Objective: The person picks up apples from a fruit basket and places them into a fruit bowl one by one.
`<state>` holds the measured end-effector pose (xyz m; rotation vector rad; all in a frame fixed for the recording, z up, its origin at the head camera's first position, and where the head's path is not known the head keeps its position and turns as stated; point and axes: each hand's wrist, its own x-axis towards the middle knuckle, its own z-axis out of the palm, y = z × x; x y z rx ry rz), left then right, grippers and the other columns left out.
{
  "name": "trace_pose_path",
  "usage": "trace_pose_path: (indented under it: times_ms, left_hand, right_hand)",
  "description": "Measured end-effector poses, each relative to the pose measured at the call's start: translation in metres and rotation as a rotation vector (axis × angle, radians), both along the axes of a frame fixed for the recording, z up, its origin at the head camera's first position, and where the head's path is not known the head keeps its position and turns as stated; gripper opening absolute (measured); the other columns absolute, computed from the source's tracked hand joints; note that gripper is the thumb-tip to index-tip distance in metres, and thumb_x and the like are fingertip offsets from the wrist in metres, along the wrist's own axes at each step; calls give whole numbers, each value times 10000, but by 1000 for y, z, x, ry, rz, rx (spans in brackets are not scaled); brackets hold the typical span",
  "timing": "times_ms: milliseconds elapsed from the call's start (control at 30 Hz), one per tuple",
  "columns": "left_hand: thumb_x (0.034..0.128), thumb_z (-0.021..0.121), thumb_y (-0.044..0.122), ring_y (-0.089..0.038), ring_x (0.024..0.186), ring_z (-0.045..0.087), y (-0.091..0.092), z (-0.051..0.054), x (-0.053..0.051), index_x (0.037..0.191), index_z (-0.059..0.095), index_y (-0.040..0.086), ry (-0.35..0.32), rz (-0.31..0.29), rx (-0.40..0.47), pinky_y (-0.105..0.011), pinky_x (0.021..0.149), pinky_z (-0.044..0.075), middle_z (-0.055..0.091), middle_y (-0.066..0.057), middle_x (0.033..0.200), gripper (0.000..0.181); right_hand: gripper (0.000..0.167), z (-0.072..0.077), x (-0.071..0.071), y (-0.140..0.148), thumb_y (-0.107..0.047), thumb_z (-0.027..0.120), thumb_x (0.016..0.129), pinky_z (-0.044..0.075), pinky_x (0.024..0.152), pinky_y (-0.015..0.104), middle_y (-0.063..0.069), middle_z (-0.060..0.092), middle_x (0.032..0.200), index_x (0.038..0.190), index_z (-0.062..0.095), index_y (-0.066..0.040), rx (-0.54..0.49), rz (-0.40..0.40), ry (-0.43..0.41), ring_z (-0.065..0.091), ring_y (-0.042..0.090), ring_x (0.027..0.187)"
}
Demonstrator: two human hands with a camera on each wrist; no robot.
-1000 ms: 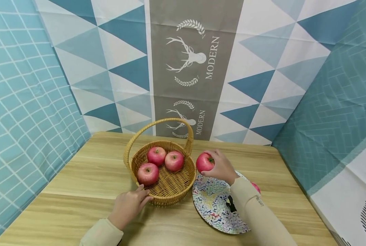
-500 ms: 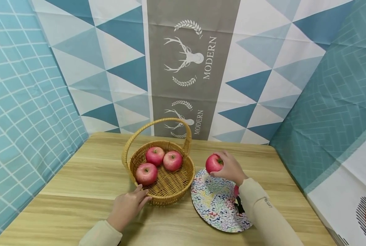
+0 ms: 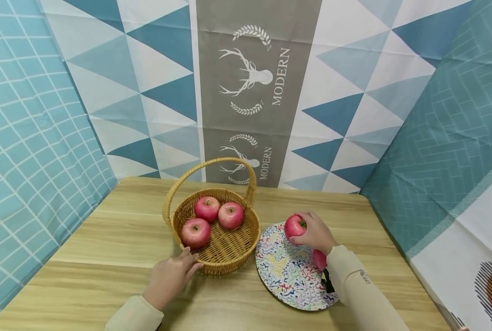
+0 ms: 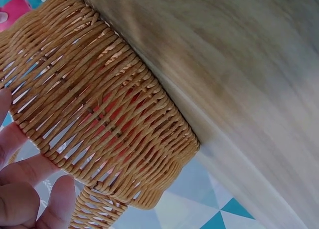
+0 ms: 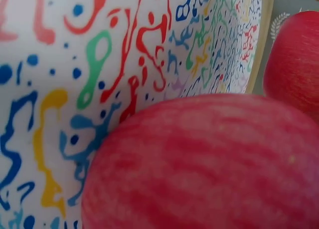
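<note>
Step in hand, by judgement: positioning. Right hand [image 3: 315, 233] pinches apple [image 3: 294, 227] over far side of plate [image 3: 277, 271], near second apple [image 3: 319, 259]; plate contact unclear. Left hand [image 3: 169, 279] touches basket [image 3: 225, 267] rim, grip indeterminable. Next move should call for support before release

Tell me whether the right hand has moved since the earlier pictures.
Yes: against the grey wall panel, the right hand has moved rightward, away from the basket.

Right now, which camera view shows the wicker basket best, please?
The head view: it shows the basket nearly whole, handle included. The left wrist view shows its woven side close up; the right wrist, at most a corner sliver.
</note>
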<state>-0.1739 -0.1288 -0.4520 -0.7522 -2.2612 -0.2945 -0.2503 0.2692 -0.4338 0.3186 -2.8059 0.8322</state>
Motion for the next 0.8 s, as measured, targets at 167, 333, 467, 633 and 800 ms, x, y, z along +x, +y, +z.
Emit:
trace_pose_path:
  times_ms: [167, 333, 467, 633, 800]
  left_hand:
    - [785, 733, 321, -273, 530, 659, 0, 0, 0, 851, 709, 100, -18, 9, -11, -309, 365, 400, 721, -168, 901, 232]
    - [799, 718, 327, -277, 537, 663, 0, -1, 0, 829, 670, 113, -31, 16, -20, -314, 357, 391, 721, -167, 906, 222]
    - [793, 723, 328, -285, 545, 666, 1, 0, 1, 792, 622, 131, -60, 29, -28, -319, 352, 386, 719, -175, 905, 221]
    - [756, 761, 296, -278, 596, 685, 1, 6, 2, 753, 587, 155, -115, 43, -35, -334, 368, 405, 721, -168, 901, 223]
    - [753, 772, 281, -281, 609, 687, 3, 8, 2, 814, 667, 127, -140, 54, -37, -355, 396, 438, 722, -157, 925, 196]
  right_hand:
    - [772, -2, -1, 2, -290, 850, 629, 529, 761, 484, 120, 549, 1112, 1304, 550, -65, 17, -18, -45, 548, 299, 986]
    - [768, -6, -5, 1, -277, 842, 637, 525, 769, 503, 144, 547, 1158, 1310, 547, -53, 31, -27, -78, 549, 311, 1000]
    - [771, -6, -6, -1, -280, 824, 647, 523, 766, 504, 145, 544, 1141, 1319, 535, -37, 65, -21, -100, 539, 309, 994]
    - [773, -5, -8, -1, -288, 822, 647, 519, 773, 515, 161, 543, 1124, 1315, 533, -26, 100, -19, -106, 540, 324, 992]
    - [760, -5, -11, 2, -277, 818, 655, 517, 784, 514, 171, 549, 1121, 1311, 534, -21, 104, -31, -97, 551, 325, 988]
